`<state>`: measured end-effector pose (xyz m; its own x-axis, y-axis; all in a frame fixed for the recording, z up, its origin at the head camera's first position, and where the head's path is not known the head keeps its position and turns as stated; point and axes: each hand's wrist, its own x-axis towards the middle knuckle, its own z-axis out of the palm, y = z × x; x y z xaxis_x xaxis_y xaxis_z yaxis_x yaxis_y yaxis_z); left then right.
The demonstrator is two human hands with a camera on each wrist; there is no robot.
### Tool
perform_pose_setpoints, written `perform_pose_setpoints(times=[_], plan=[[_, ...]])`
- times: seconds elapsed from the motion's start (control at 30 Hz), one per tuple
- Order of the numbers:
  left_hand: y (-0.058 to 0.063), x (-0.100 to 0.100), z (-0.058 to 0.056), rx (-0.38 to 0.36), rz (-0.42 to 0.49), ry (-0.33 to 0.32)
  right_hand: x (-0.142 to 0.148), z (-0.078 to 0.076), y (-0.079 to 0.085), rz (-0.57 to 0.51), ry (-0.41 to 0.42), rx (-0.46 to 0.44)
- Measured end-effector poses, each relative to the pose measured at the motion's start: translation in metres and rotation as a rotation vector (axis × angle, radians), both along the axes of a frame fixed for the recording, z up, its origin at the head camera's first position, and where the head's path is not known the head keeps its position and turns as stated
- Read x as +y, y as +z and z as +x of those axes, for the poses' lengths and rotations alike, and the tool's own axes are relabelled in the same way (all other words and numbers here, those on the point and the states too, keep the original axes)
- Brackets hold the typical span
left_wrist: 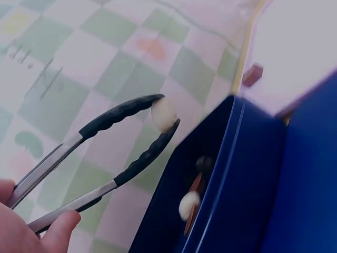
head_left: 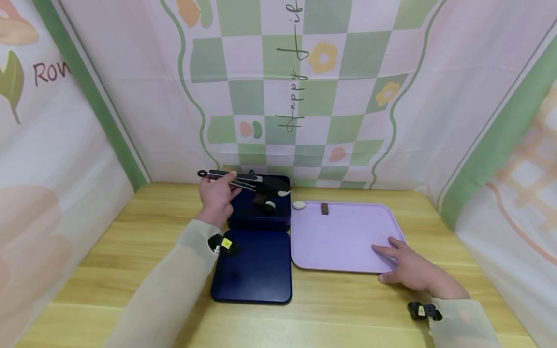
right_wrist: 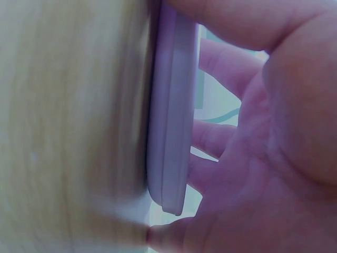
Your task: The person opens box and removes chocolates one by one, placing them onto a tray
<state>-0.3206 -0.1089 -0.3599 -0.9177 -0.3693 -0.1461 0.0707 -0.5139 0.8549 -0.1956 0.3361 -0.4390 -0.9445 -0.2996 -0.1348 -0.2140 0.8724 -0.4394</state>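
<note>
My left hand (head_left: 217, 198) grips black-and-steel tongs (head_left: 243, 177) above a dark blue box (head_left: 259, 225). Between the tong tips is a whitish rounded piece (left_wrist: 164, 115), higher than the box rim. Inside the box lie a white rounded piece (left_wrist: 188, 205), a thin brown piece (left_wrist: 196, 183) and a dark piece (left_wrist: 204, 164). My right hand (head_left: 409, 266) rests its spread fingers on the near right corner of a lilac tray (head_left: 339, 241), thumb at the edge. A white oval piece (head_left: 299, 205) and a brown block (head_left: 324, 209) lie near the tray's far left.
In front of the box lies a flat dark blue lid (head_left: 252, 270), with the tray along its right side. All stand on a wooden table (head_left: 330, 309). A printed cloth (head_left: 278, 96) hangs behind the table and along both sides.
</note>
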Motion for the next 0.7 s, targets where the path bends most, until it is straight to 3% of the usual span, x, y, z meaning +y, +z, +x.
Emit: perform_pose_setpoints(times=[0.4,0.7], plan=[[-0.007,0.091,0.017,0.155,-0.073,-0.063,0.0,0.002,0.002,0.014,-0.009,-0.012],[-0.024,0.154,0.025,0.156,-0.381,-0.068,-0.001,0.003,0.003,0.015,-0.009,-0.007]])
